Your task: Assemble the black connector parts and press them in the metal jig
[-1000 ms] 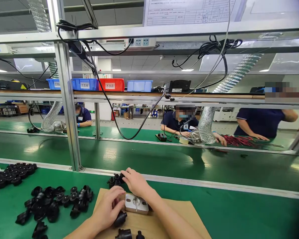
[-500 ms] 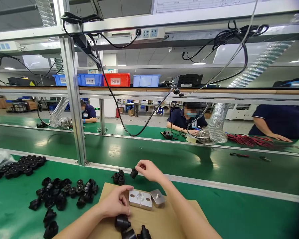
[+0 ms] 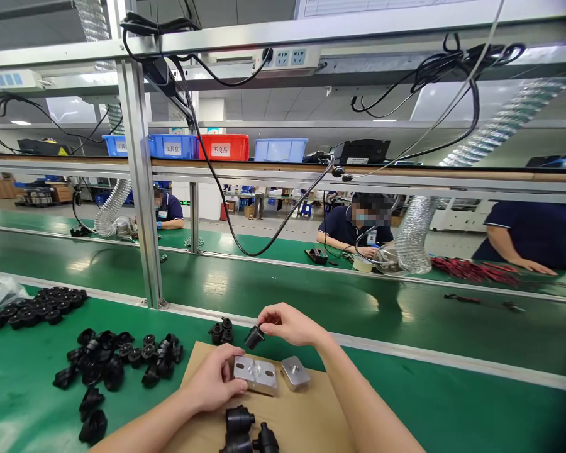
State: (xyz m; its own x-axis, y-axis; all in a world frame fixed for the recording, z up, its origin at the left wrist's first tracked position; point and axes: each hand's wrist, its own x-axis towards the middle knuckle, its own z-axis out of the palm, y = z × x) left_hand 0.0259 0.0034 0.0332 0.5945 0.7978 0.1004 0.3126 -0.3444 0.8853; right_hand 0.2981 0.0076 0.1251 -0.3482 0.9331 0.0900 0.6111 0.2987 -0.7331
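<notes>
My right hand (image 3: 290, 324) pinches a small black plastic fitting (image 3: 254, 337) by its upper end, just above the far edge of the brown cardboard sheet (image 3: 306, 418). My left hand (image 3: 217, 379) is closed around the left end of a silver metal block (image 3: 256, 375), which has two slots and a round recess in its middle. To the right of the block, apart from it, lies a smaller square metal piece (image 3: 295, 372) with a stud on top. Several larger black fittings (image 3: 239, 419) lie on the cardboard nearest me. A small group of black fittings (image 3: 221, 331) stands beyond its far edge.
Loose black parts (image 3: 106, 358) are spread on the green bench to the left, with rows of black rings (image 3: 35, 307) and a plastic bag (image 3: 0, 289) behind. A metal post (image 3: 141, 189) rises ahead. Two co-workers (image 3: 353, 226) sit across; another person (image 3: 532, 233) is at right.
The metal block has shifted left in my left hand, widening the gap to the small metal piece. My right hand has brought its fitting slightly lower, and more of the fitting shows.
</notes>
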